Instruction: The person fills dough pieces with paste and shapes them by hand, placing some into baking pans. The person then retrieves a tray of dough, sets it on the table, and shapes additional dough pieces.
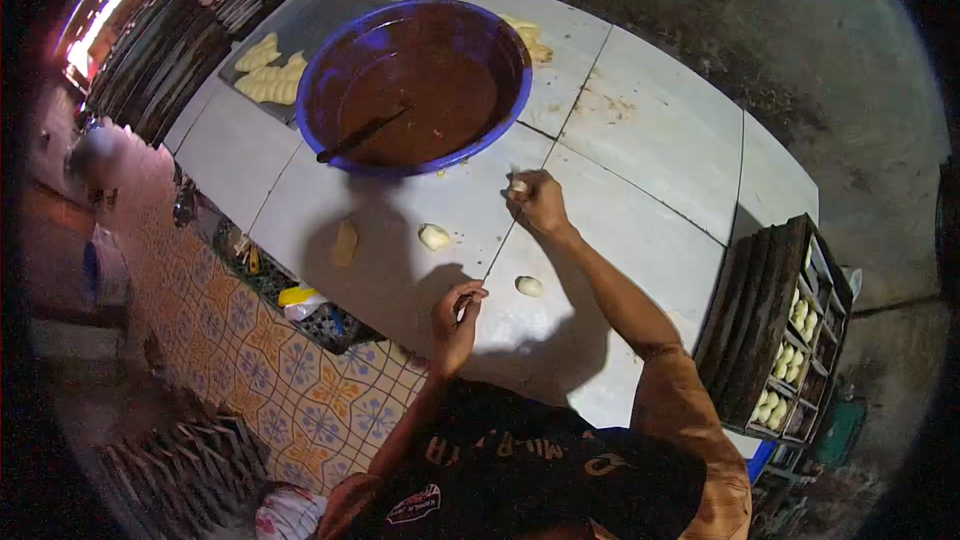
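My right hand is closed with bent fingers over the white tiled table, and a small pale piece of dough shows at its fingertips. Lower and to the left, my left hand is curled just above the table's near side; something small and light shows between its fingers, too little to name. One pale dough ball lies left of my right hand. Another dough ball rests on the tiles between my hands. Further left is a flat brownish piece in shadow.
A large blue basin holds brown filling, with a dark spatula leaning inside. Behind it, dough rows lie on a metal sheet. Stacked wooden trays with dough stand at right. A black crate sits below the edge.
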The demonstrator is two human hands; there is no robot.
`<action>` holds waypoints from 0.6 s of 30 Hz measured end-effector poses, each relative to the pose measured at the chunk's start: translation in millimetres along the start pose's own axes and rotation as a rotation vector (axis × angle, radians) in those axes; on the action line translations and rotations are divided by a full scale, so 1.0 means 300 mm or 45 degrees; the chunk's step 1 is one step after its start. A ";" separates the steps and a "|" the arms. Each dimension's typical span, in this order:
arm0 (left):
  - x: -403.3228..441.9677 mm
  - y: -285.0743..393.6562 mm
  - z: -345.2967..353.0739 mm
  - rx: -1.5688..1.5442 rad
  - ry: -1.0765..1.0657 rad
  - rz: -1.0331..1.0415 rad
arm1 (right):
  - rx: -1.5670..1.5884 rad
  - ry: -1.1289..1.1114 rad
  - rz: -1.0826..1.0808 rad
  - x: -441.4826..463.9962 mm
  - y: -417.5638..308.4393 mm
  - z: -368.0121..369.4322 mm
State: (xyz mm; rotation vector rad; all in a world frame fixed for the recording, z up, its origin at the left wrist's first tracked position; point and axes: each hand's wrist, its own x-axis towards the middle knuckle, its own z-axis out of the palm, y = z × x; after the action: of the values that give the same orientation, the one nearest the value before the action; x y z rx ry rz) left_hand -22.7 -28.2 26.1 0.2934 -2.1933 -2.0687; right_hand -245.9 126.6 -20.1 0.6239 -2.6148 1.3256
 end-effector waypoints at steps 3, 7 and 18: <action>0.014 -0.021 0.030 -0.144 0.108 -0.148 | 0.861 -0.066 0.545 -0.170 -0.268 -0.133; 0.027 0.002 0.107 -0.448 -0.074 -0.176 | 0.953 0.084 0.431 -0.408 -0.379 -0.181; -0.032 0.046 0.155 -0.561 -0.300 -0.134 | 0.698 0.050 0.120 -0.492 -0.476 -0.256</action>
State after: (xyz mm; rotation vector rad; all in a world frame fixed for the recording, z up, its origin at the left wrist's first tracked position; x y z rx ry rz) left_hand -24.1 19.9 37.5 0.1270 -1.7859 -2.6887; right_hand -56.5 156.8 85.7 0.5307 -2.2654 2.0826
